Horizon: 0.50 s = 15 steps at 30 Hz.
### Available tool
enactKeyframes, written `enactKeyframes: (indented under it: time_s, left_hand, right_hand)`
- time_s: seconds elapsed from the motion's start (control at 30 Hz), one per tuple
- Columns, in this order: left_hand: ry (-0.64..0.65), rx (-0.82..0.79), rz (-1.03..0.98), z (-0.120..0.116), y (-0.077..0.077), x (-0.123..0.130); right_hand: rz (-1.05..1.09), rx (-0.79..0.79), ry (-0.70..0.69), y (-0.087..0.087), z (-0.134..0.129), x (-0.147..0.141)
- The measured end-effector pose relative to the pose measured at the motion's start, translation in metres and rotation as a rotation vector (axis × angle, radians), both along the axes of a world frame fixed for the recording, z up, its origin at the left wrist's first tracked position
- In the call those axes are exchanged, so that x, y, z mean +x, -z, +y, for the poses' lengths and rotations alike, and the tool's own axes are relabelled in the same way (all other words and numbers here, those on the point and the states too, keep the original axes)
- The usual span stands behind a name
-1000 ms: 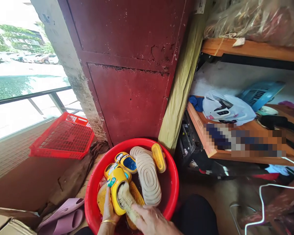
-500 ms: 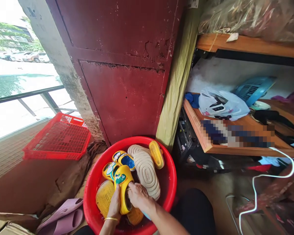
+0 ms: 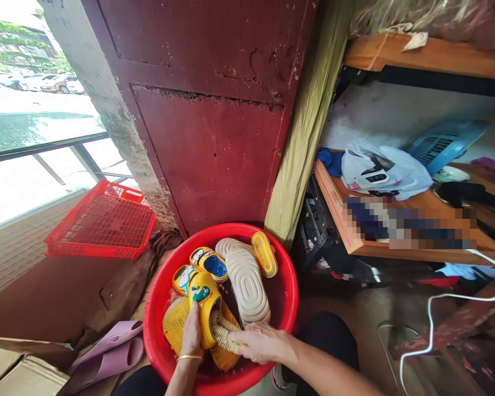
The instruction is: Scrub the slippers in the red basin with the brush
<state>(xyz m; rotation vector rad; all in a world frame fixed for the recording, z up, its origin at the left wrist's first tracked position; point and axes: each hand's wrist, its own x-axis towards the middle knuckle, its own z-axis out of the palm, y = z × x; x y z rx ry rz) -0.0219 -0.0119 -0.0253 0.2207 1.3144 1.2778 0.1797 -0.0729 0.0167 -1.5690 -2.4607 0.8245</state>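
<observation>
My left hand point(image 3: 192, 333) is closed on a yellow slipper point(image 3: 207, 320) with a green cartoon figure on its upper. In my right hand point(image 3: 259, 342) is a scrub brush point(image 3: 226, 332) with pale bristles; its head reaches into the slipper's foot opening. Both hands are over a red basin point(image 3: 289, 322) holding dark water. Around the slipper lie a beige slipper point(image 3: 246, 286) sole up, a small yellow slipper point(image 3: 264, 254) sole up, a yellow and blue slipper point(image 3: 211, 263) and a larger yellow slipper point(image 3: 175, 322) showing its patterned sole.
Pink slippers point(image 3: 111, 352) lie left of the basin, near a cardboard box point(image 3: 25, 379). A red plastic crate point(image 3: 103, 225) is farther left. Behind the basin stands a dark red door point(image 3: 210, 159). To the right, a wooden shelf point(image 3: 396, 254) holds a white bag, and a white cable point(image 3: 431, 319) hangs down.
My right hand has drawn back to the right from the slipper's opening, so the brush bristles now show. My left hand keeps its hold on the slipper. The view has shifted slightly.
</observation>
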Motion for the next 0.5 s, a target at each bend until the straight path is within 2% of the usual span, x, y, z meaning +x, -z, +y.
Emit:
enactKeyframes:
  time_s: [0.1,0.3,0.4,0.5]
  left_hand:
    - [-0.004,0.002,-0.025,-0.001,-0.005,0.003]
    - [0.066,0.014,-0.023,-0.007,-0.017,0.011]
    - [0.052,0.0,0.05,-0.007,-0.019,0.01]
    - [0.044,-0.017,0.078,-0.006,-0.015,0.006]
  right_hand:
    - [-0.036,0.039,-0.031,-0.005,0.015,-0.016]
    - [-0.069,0.063,0.168,-0.007,0.051,-0.07]
    - [-0.078,0.019,0.164,-0.005,0.059,-0.073]
    - [-0.047,-0.068,0.06,-0.005,0.059,-0.058]
